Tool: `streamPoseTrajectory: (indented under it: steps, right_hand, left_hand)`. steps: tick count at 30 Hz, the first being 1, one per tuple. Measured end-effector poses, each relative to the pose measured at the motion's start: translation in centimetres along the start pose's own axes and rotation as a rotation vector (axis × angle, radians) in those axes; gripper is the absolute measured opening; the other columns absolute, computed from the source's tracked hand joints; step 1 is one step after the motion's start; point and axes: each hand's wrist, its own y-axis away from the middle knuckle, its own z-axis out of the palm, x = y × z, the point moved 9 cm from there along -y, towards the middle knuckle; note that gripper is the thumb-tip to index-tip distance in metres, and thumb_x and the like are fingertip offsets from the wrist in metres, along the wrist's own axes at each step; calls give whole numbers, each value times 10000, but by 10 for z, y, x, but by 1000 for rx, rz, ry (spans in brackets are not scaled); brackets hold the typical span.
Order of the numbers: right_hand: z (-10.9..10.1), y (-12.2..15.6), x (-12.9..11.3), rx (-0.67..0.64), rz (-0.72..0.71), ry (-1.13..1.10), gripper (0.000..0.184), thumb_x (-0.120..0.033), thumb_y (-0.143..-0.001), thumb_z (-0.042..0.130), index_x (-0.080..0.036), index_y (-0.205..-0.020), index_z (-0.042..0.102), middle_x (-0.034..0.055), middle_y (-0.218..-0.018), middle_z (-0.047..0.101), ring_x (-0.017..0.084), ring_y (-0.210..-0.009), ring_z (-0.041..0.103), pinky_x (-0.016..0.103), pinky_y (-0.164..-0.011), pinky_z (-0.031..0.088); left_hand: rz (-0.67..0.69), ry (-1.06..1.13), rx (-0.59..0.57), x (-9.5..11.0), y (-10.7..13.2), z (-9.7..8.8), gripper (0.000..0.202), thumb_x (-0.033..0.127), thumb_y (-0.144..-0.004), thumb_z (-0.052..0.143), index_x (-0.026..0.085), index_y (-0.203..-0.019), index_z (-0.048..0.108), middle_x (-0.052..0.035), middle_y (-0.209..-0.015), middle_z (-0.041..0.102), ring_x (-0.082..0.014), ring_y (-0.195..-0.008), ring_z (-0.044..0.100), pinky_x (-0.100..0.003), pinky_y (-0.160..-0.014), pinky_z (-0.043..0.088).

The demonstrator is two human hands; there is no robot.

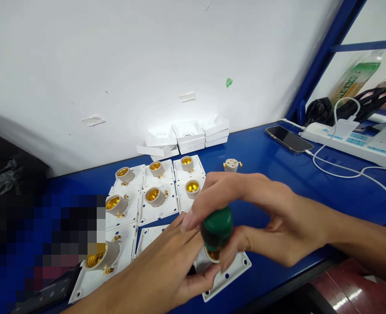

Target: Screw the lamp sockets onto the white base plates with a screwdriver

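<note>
My right hand (261, 218) is closed around the green handle of a screwdriver (216, 226), which points down into a lamp socket (211, 254) on a white square plate (232, 274) near the front edge of the blue table (265, 157). My left hand (167, 270) lies over that plate's left side, fingers pressed on it and holding it down. To the left and behind, several more white plates with beige, brass-lined sockets (155, 197) lie in rows.
A loose socket (231, 165) stands alone behind my hands. White plates are stacked (188, 136) against the wall. A phone (288, 139), a power strip (350, 139) and white cables (343, 172) lie at the right. A blurred patch covers the left.
</note>
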Motion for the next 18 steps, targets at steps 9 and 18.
streamPoseTrajectory:
  steps: [9,18]
  right_hand:
    - [-22,3,16,361,-186,-53,448,-246,-914,812,-203,-1333,661,42,-1183,733,140,-929,678,258,-776,575]
    - [-72,20,85,850,141,-234,376,-477,-915,762,-290,-1221,649,-4,-916,653,151,-807,619,294,-673,556]
  left_hand:
    - [-11,-41,-22,1,-3,2,170,290,-1026,627,235,-1181,581,-40,-1057,689,-264,-1038,674,-425,-1035,523]
    - [-74,-66,-29,16,-17,24,198,295,-1012,701,222,-1168,601,-22,-1045,644,-239,-985,635,-399,-988,486]
